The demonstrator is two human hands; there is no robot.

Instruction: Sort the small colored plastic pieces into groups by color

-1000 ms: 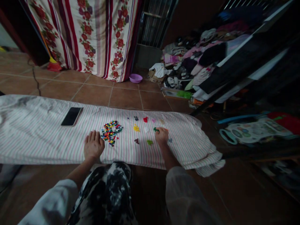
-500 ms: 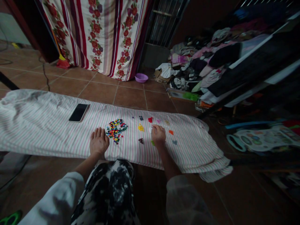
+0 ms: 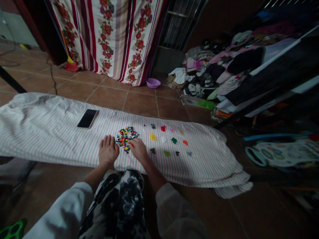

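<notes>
A mixed pile of small coloured pieces (image 3: 124, 134), too small to name in kind, lies on a striped cloth (image 3: 199, 166). My right hand (image 3: 138, 149) is at the pile's right edge, its fingers pinched together; whatever is between them is hidden. Flat on the cloth just left of the pile rests my left hand (image 3: 108, 151), fingers stretched out. Right of the pile sit small single-colour groups, among them yellow pieces (image 3: 153, 136), red pieces (image 3: 162, 128), white pieces (image 3: 163, 139), dark green pieces (image 3: 174, 140), orange pieces (image 3: 185, 142) and light green pieces (image 3: 166, 153).
A phone (image 3: 87, 119) lies on the cloth to the left. Beyond the covered surface, a purple basin (image 3: 153, 83) stands on the tiled floor by a flowered curtain (image 3: 119, 39). Heaped clothes (image 3: 211, 63) fill the back right.
My right hand has moved left from the white group to the mixed pile, uncovering the white and dark green groups. The left hand stays flat on the cloth. The view has shifted slightly.
</notes>
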